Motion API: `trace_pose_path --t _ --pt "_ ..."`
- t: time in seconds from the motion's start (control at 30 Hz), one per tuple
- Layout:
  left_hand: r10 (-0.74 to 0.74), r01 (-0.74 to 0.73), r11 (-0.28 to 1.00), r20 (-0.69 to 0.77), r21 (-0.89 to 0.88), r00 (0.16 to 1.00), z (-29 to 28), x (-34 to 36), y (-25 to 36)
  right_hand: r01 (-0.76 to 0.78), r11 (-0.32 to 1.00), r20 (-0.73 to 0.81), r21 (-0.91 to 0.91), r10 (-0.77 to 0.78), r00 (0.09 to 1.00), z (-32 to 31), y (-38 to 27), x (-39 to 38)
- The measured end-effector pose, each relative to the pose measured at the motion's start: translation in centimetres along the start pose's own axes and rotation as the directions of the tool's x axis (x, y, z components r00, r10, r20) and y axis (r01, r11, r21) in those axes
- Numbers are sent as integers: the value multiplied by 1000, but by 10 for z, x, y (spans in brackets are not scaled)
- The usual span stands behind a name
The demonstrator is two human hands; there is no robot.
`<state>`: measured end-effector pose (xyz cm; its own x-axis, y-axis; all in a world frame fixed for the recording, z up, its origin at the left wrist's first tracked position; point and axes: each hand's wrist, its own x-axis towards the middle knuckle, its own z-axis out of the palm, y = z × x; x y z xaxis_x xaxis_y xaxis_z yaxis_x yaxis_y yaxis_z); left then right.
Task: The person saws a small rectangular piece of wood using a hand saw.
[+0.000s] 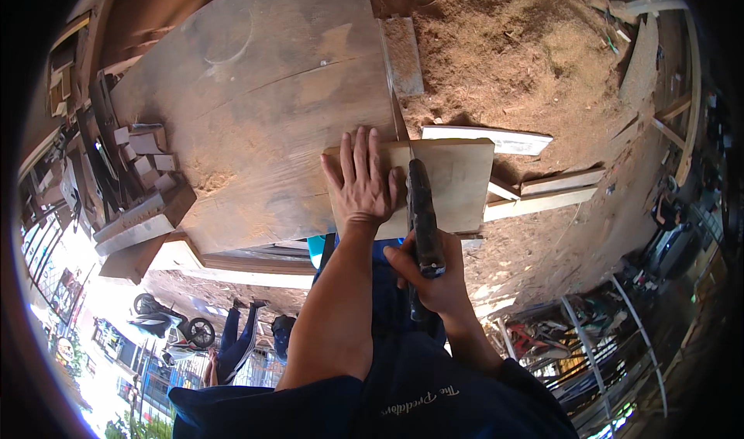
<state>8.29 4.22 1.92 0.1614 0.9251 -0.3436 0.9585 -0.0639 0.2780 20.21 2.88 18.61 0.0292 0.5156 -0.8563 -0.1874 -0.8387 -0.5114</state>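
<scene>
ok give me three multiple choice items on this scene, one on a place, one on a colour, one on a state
1. Where does the left hand lie?
A. flat on the small board
B. on the sawdust
C. on the blocks

2. What colour are the person's clothes?
A. red
B. dark blue
C. white

3. How is the right hand?
A. open and empty
B. flat on the bench
C. closed round the dark tool

Answers: 1 A, the palm is spread on the board at the bench edge. 2 B, sleeves and lap show dark blue. 3 C, the fingers wrap the tool's handle, which runs up along the board.
</scene>
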Motion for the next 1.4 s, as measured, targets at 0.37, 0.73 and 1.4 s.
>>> trace_pose_path --t 0.37,0.73,1.4 --pt "16 -16 1000 -4 8 1000 1 -1 2 73 990 -60 -121 -80 995 -2 12 0" --pt "31 -34 999 -54 -41 998 -4 -3 0 68 991 -144 -116 -85 986 3 12 -5" --pt "0 -5 999 -101 -53 995 3 -1 -1 -246 893 233 378 165 958 -11 -68 86"
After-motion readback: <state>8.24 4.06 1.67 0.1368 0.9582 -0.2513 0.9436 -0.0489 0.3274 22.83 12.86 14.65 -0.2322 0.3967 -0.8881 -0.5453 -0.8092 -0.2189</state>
